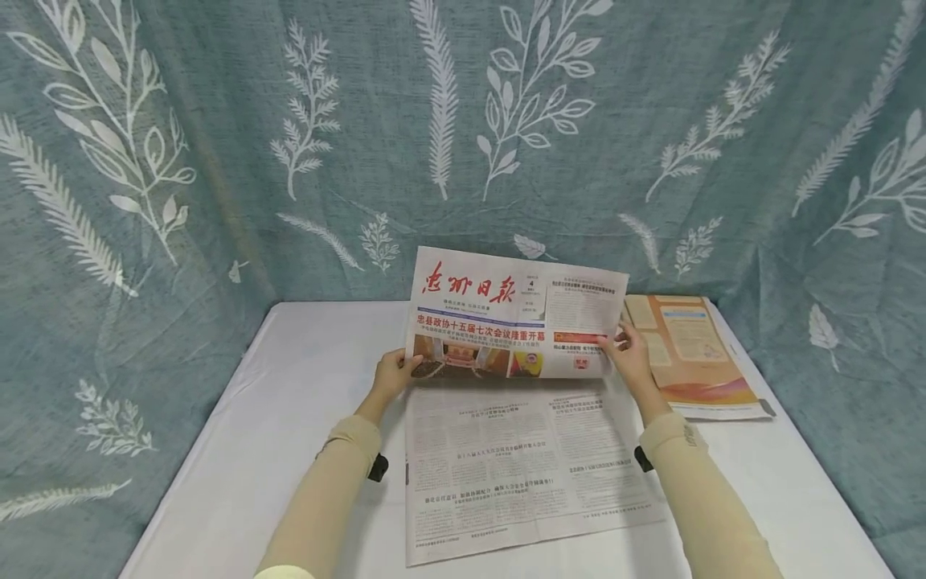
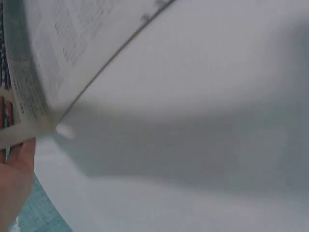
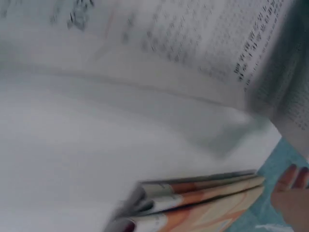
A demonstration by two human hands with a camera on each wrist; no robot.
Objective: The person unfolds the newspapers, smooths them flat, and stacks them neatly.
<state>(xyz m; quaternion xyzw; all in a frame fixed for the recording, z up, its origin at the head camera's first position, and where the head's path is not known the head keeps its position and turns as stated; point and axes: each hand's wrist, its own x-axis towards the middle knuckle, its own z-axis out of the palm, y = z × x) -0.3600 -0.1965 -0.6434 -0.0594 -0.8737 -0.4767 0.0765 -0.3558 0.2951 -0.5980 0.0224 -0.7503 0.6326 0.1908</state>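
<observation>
A newspaper is spread in front of me, its lower sheet lying on the white table with the print upside down. Its far part stands raised and folded over, so the front page with red title characters and a photo faces me. My left hand pinches the left edge of this raised part near its lower corner. At the opposite edge, my right hand grips the paper between thumb and fingers. In the left wrist view the left hand shows at the paper's corner; the right wrist view catches only some fingertips.
Right of the newspaper lies a stack of folded orange printed papers, close beside my right forearm. The white table reaches back to a teal curtain with white leaf patterns, which also hangs at both sides.
</observation>
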